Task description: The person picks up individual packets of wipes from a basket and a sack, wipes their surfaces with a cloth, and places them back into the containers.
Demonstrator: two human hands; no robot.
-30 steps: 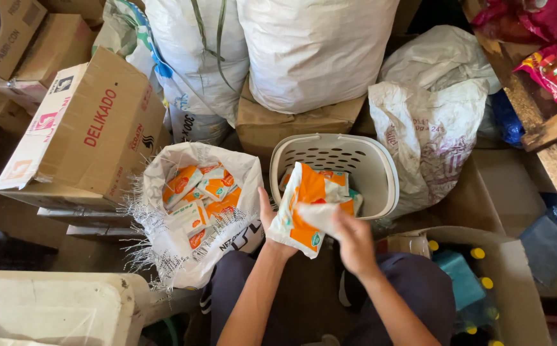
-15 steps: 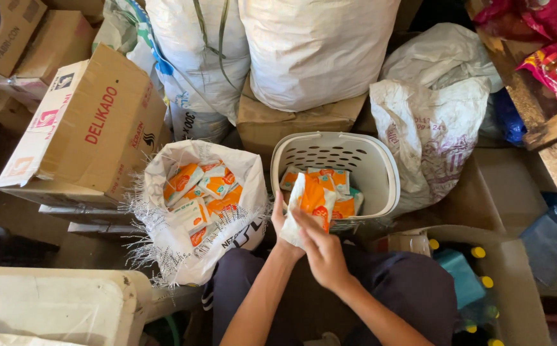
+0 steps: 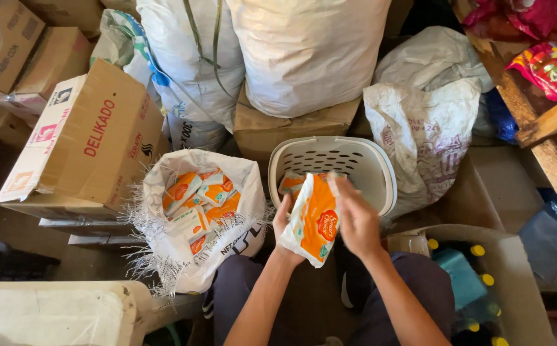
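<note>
Over the white basket (image 3: 381, 168), your left hand (image 3: 283, 224) and right hand (image 3: 355, 218) both grip one orange-and-white packet (image 3: 313, 221); few packets lie inside, many remain in the open sack (image 3: 227, 250).

Left hand (image 3: 283, 224) mostly behind the packet (image 3: 311, 221); only fingertips showing. Right hand (image 3: 355, 221) blurred at the fingers. Basket (image 3: 361, 157) contents largely covered by packet and hands. Lower packets in the sack (image 3: 195, 256) buried. Bottles (image 3: 477, 256) in the carton seen only as yellow caps. Forearms, cartons at left and white bags at top cut by the edges.
</note>
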